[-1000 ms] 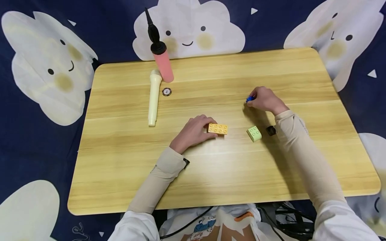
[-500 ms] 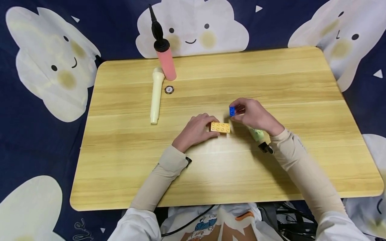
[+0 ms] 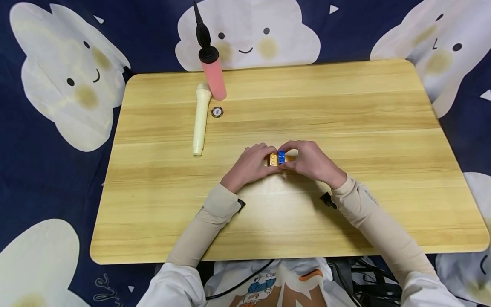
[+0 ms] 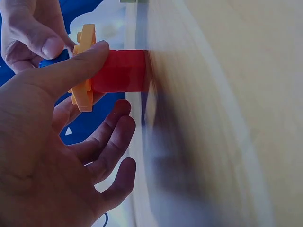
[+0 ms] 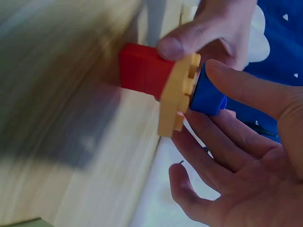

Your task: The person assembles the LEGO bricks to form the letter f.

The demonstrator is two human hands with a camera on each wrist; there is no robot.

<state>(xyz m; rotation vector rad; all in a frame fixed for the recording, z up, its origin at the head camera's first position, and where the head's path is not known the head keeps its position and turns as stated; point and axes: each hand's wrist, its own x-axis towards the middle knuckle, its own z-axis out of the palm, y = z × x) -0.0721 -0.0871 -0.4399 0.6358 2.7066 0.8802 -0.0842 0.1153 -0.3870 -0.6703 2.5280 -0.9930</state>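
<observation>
My left hand (image 3: 251, 164) pinches a stack of toy building bricks between thumb and fingers. Its lower part is red bricks (image 4: 125, 71) standing on the table, topped by a flat yellow brick (image 5: 176, 97) with two rows of studs. From the other side, my right hand (image 3: 310, 162) pinches a small blue brick (image 3: 281, 157) between thumb and fingers. The blue brick is right at the yellow brick's studs, near their middle, as the right wrist view shows. In the head view the red bricks are hidden under the yellow one.
On the wooden table (image 3: 153, 213), a cream microphone-shaped object (image 3: 201, 119) lies at the back left, beside a pink pump (image 3: 215, 79) with a black top and a round chip (image 3: 217, 111). A light green brick (image 5: 31, 223) shows at the right wrist view's lower edge.
My right hand has carried the blue brick left and nearer to my body, onto the yellow brick. It now covers the light green brick in the head view. My left hand keeps its hold.
</observation>
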